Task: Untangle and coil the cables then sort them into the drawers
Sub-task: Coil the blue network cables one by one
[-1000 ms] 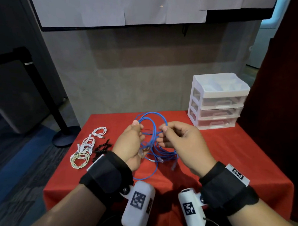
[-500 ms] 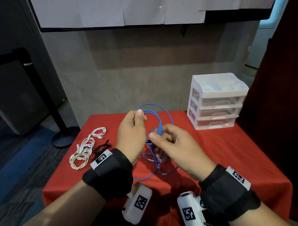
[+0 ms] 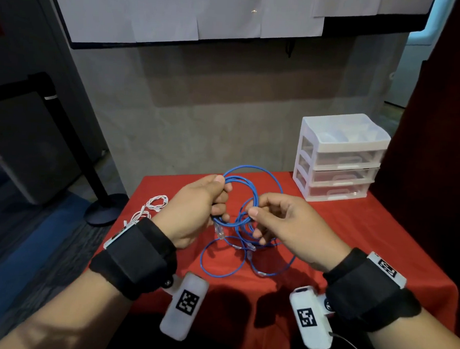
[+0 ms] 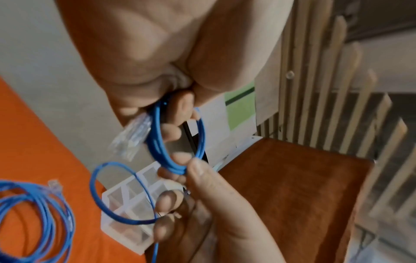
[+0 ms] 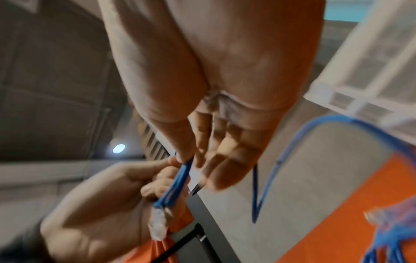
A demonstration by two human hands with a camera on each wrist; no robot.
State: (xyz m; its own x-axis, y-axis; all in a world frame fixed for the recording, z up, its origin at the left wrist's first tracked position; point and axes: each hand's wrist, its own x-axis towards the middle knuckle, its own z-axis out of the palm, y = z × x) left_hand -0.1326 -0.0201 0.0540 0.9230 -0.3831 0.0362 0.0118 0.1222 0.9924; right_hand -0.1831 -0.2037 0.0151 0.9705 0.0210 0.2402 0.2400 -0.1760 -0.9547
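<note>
Both hands grip the blue cable (image 3: 251,199) above the surface (image 3: 353,232): left hand (image 3: 195,209) curled round its coils, right hand (image 3: 282,224) pinching a strand. Only the left wrist view shows the clear plug (image 4: 133,137) below the left fingers (image 4: 171,131).

The room was dim, with soft light from above; the forearms and wrist cameras threw dark shadows on the red tablecloth (image 3: 379,233) near the front edge; a small glare spot showed on the white sheets (image 3: 254,10) at the top. Both wrist views were blurred and smeared, worst toward the edges; the head view bowed straight lines at its borders.
</note>
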